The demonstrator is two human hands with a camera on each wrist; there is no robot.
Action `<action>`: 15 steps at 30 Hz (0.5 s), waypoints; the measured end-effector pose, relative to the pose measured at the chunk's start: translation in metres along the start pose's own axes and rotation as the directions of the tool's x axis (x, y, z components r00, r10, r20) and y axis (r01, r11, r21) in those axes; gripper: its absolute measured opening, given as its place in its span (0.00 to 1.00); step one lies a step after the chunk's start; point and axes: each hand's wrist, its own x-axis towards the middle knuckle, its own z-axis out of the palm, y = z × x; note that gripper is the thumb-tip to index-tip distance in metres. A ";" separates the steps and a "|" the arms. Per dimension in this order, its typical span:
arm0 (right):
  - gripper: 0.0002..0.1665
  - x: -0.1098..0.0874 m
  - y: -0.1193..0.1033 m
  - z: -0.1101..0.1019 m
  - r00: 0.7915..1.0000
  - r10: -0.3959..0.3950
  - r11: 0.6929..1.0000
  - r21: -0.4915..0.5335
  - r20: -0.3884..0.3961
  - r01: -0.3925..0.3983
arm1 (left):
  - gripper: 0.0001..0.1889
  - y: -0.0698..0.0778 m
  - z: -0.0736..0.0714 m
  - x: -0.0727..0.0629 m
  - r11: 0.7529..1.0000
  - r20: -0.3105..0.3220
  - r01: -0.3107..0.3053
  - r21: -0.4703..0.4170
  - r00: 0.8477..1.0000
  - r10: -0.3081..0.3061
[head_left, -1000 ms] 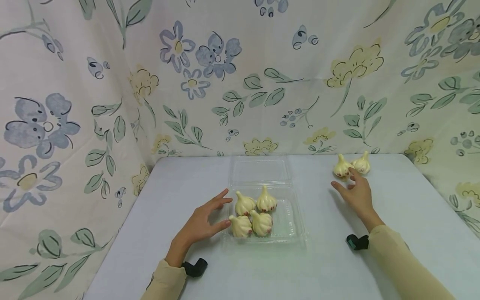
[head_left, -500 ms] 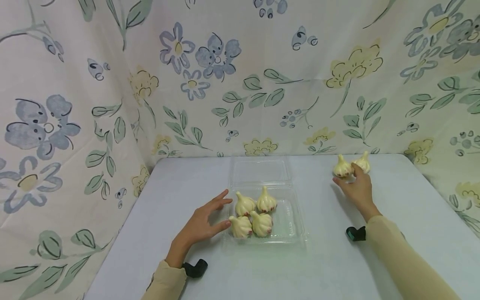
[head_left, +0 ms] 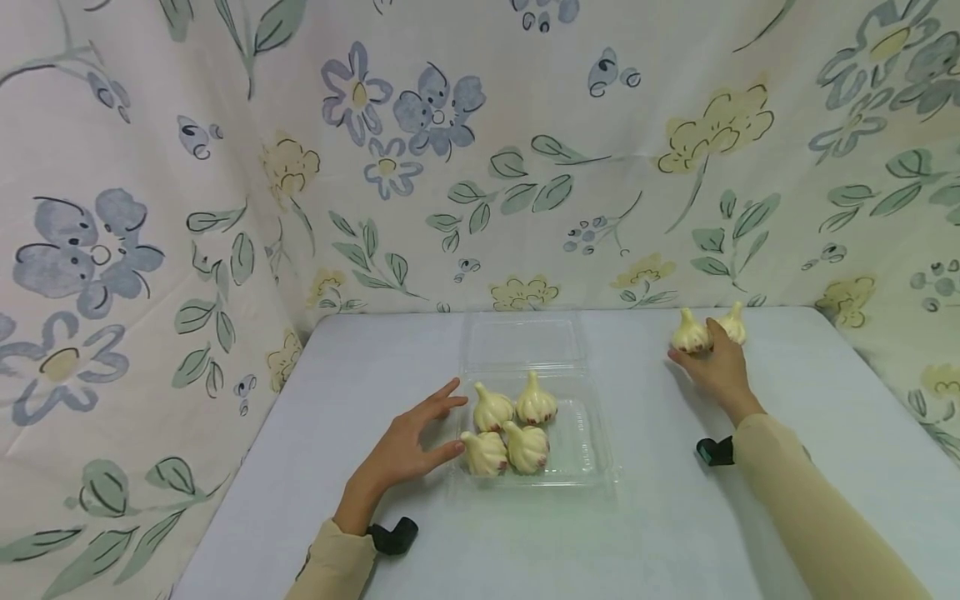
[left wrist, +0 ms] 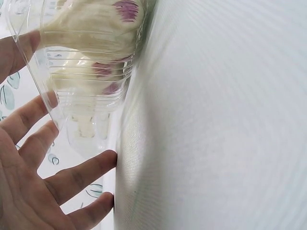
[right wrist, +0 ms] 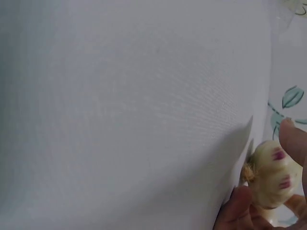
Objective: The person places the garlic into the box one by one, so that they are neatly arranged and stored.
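Right hand [head_left: 716, 367]: thumb and fingers curled round a garlic bulb [head_left: 688, 333], gripping it on either side. Bulb sits on the table [head_left: 645, 508], root end showing in the right wrist view; how firm the pressure is, I cannot tell.

Left hand [head_left: 408, 442]: spread, palm toward the clear clamshell container [head_left: 585, 433], thumb and nearest fingers at its rim; the outer two fingertips seem to meet the table.

Second garlic bulb [head_left: 734, 325] just beyond the right fingers, partly masked by them; whether the two bulbs touch is hidden.

Four garlic bulbs [head_left: 528, 450] inside the container, packed on the left hand's side; bare floor on the side facing the right hand. Lid [head_left: 525, 343] folded open, away from both hands. Floral cloth [head_left: 525, 208] behind everything.

On technique, my judgement: belly round and glossy, so fingertips best low, opposed across the widest part. Slim contact could roll it. Fingers should clear the neighbour. Light left-hand touch suffices; thin plastic likely flexes.
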 end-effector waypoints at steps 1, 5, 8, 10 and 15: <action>0.59 0.001 -0.001 -0.001 1.000 0.004 1.000 -0.005 0.006 -0.004 | 0.34 0.000 0.000 0.000 1.000 0.000 -0.001 0.000 1.000 0.001; 0.57 0.005 -0.002 -0.001 1.000 0.024 0.999 -0.029 0.015 -0.023 | 0.34 0.000 0.000 0.001 1.000 0.002 0.003 0.002 1.000 -0.003; 0.54 0.006 -0.002 0.000 1.000 0.025 0.999 -0.040 -0.004 -0.026 | 0.34 0.000 0.000 0.001 1.000 0.005 0.008 0.005 1.000 -0.008; 0.52 0.006 -0.001 0.002 1.000 0.015 0.999 -0.042 -0.026 -0.016 | 0.34 0.000 0.001 0.001 1.000 0.004 0.009 0.005 1.000 -0.009; 0.48 0.005 -0.001 0.005 0.998 0.019 0.999 -0.033 -0.061 -0.021 | 0.34 0.000 0.000 0.000 1.000 0.000 0.011 0.009 1.000 -0.011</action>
